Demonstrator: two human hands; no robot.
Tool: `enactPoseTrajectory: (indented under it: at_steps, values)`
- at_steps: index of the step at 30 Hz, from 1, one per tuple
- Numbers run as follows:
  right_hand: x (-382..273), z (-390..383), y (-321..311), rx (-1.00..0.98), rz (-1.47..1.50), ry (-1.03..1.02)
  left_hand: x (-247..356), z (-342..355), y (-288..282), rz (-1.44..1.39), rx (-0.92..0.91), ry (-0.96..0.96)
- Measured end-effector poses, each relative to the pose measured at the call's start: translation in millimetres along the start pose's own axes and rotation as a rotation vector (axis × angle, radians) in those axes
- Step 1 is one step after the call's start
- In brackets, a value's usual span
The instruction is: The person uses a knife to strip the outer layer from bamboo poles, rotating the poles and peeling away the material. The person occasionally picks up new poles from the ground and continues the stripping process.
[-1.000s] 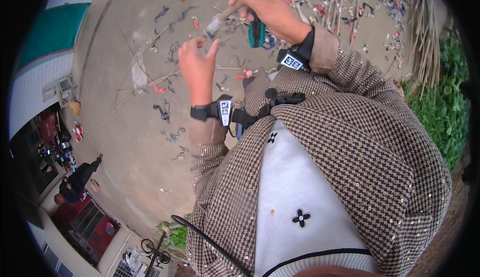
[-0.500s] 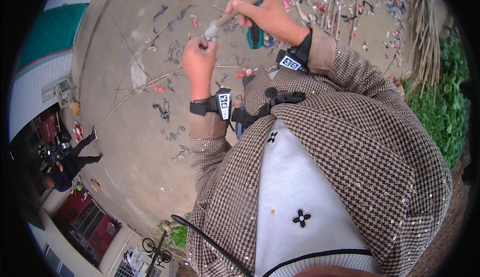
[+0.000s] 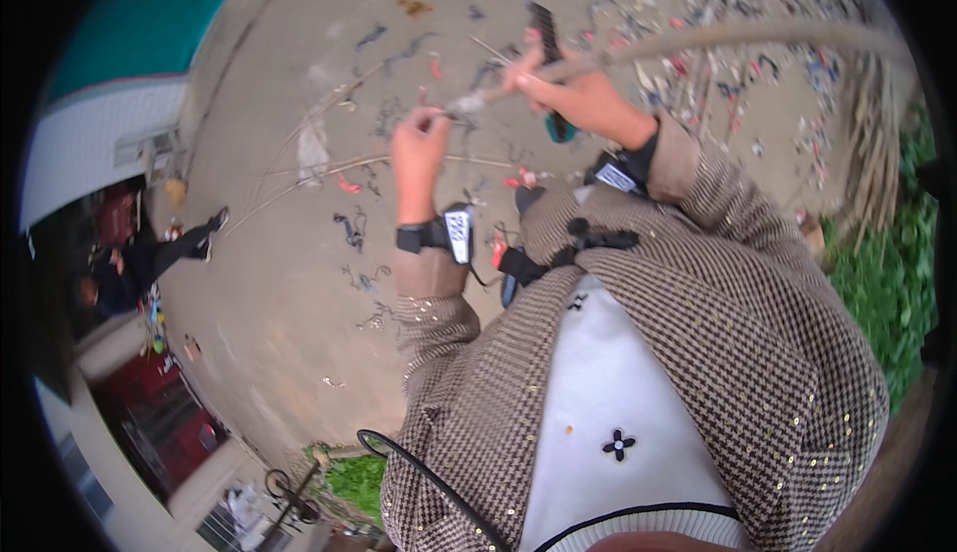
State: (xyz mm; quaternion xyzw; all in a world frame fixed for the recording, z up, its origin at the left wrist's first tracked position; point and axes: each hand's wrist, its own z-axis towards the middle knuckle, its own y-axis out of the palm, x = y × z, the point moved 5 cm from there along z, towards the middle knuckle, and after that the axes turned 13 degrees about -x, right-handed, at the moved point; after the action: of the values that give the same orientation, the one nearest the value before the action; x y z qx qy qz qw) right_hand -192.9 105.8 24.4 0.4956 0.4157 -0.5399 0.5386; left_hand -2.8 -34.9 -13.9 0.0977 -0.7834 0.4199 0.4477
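Pole (image 3: 698,44) and tool (image 3: 560,129) — held.
Right hand (image 3: 588,102) clamped on both; left hand (image 3: 417,158) pinched together at pole's end — contact blurred.

A brown-and-cream houndstooth jacket (image 3: 698,333) with scattered gold sequins is covering the torso and arms, its sleeves ending in plain tan cuffs (image 3: 676,158), while a white top (image 3: 588,393) is showing between the fronts, bearing black four-petalled flowers (image 3: 618,444) and a ribbed, black-edged neckline (image 3: 658,526). Black wristbands (image 3: 424,236) with white, dark-marked patches (image 3: 459,235) are circling the wrists behind the left hand (image 3: 417,158) and right hand (image 3: 576,101). A thin black cable (image 3: 436,468) is curving along the jacket's left side, and a black strap (image 3: 602,240) is lying across its front.
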Motion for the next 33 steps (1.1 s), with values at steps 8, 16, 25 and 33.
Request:
enactPoseTrajectory:
  at_steps: [8, 16, 25, 33]
  values:
    - [24.1, -2.6, -1.4, 0.047, -0.112, 0.234, -20.5, -6.9, 42.1, -0.674, -0.001, 0.116]
    - [19.5, 2.3, -15.7, -0.031, 0.009, 0.003, 11.8, -23.6, 18.5, -0.451, -0.308, 0.032]
    - [-16.0, -1.5, 16.9, -0.186, -0.019, -0.039, 36.5, 14.6, -53.0, -1.236, -0.221, 0.284]
    - [-10.5, 17.5, -0.1, -0.079, 0.128, 0.018, -1.0, 19.2, -89.5, -0.813, 0.049, 0.186]
